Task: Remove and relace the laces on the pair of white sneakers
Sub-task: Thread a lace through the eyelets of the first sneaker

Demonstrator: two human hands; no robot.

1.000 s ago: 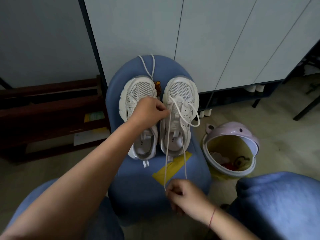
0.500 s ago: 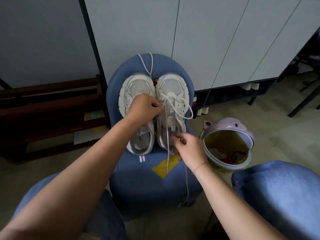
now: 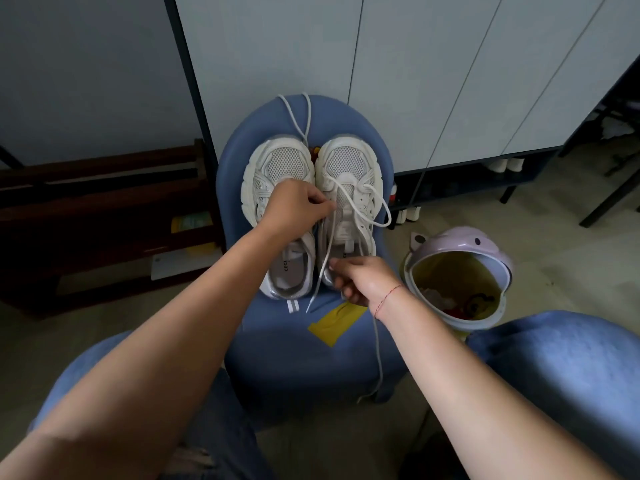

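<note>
Lace (image 3: 323,263) partly behind right hand (image 3: 363,284)

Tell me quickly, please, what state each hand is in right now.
Left hand: closed, pinching the lace at the sneaker eyelets.
Right hand: closed, holding a loose strand of that lace.

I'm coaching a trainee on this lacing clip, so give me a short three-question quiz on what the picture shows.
1. True or false: the left sneaker and the right sneaker both stand on the blue chair.
2. What does the right hand pinch? A. the chair's edge B. the lace C. the left sneaker
3. Fill in: the left hand pinches the lace threaded in the ___ sneaker.

Key: 1 true; 2 B; 3 right.
</note>
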